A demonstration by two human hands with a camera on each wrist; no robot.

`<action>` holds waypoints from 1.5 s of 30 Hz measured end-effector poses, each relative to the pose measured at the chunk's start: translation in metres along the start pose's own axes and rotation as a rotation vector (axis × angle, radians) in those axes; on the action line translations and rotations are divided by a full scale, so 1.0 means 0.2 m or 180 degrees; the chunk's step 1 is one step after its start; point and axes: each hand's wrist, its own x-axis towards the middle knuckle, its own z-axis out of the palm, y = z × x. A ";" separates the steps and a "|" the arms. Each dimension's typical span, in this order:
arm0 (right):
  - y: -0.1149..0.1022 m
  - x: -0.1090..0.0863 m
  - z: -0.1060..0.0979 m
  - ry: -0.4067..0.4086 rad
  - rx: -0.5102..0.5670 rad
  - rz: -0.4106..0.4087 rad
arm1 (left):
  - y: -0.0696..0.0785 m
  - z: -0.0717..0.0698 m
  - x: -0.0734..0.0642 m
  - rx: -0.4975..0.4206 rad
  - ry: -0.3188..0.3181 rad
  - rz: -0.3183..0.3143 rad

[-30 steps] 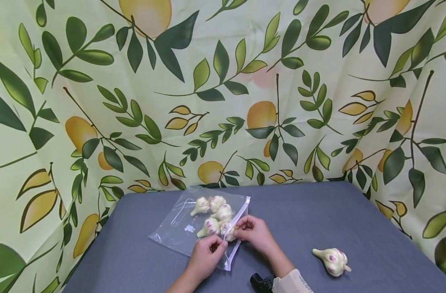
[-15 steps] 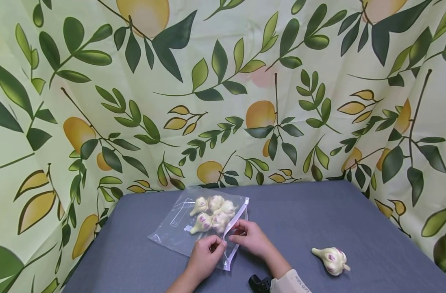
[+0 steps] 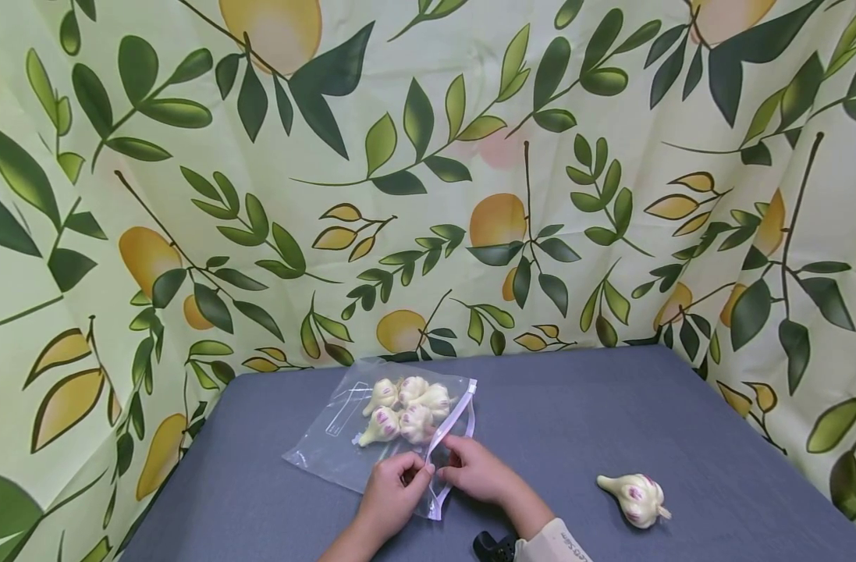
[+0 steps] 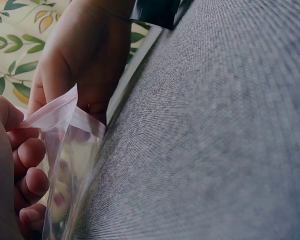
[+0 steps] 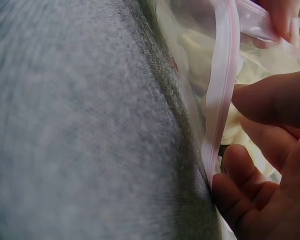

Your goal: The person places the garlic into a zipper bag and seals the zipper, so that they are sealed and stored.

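Observation:
A clear zip bag [image 3: 318,453] with a pinkish-white zip strip lies on the table, its mouth facing right. Several garlic bulbs [image 3: 417,423] are clustered inside it. My left hand [image 3: 392,492] pinches the bag's near edge at the mouth; the left wrist view shows thumb and finger on the strip [image 4: 50,111]. My right hand [image 3: 480,472] is at the mouth, fingers loosely bent and reaching past the strip [image 5: 222,75], with nothing seen between them in the right wrist view. One more garlic bulb [image 3: 637,499] lies outside, to the right of the right hand.
The grey cloth-covered table [image 3: 561,414] ends at a fabric backdrop [image 3: 428,234] printed with fruit and leaves, which also hangs at both sides. A black device [image 3: 494,546] sits by my right wrist, beside the pale sleeve [image 3: 554,542].
The garlic bulb near the bag's mouth has moved deeper inside, and the bulbs have shifted left. My right fingers have let go of it. The left hand keeps its grip in place.

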 end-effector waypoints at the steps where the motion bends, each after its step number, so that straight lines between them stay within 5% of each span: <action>1: 0.00 0.00 0.00 -0.0020 -0.0037 -0.0009 | 0.00 0.00 0.00 0.0000 -0.0014 -0.0048; 9: -0.03 -0.01 0.00 -0.0097 -0.0169 -0.0004 | 0.00 0.00 -0.01 -0.0032 0.0072 0.0042; 20: -0.07 -0.15 -0.17 0.0068 -0.0419 0.0199 | 0.01 0.03 0.00 -0.0060 0.0091 0.0138; 28: -0.09 -0.41 -0.41 0.0353 -0.1319 0.0087 | 0.00 0.03 -0.01 -0.0070 0.0148 0.0231; 33: -0.08 -0.61 -0.61 0.0371 -0.1573 0.0552 | -0.01 0.02 -0.01 -0.0024 0.0032 0.0095; 38: 0.00 -0.80 -0.80 0.0174 -0.1374 0.1226 | -0.01 0.01 -0.01 0.0007 0.0030 0.0008; 45: 0.11 -0.90 -0.85 -0.0011 -0.1094 0.1958 | -0.01 0.00 -0.02 0.0001 0.0082 0.0093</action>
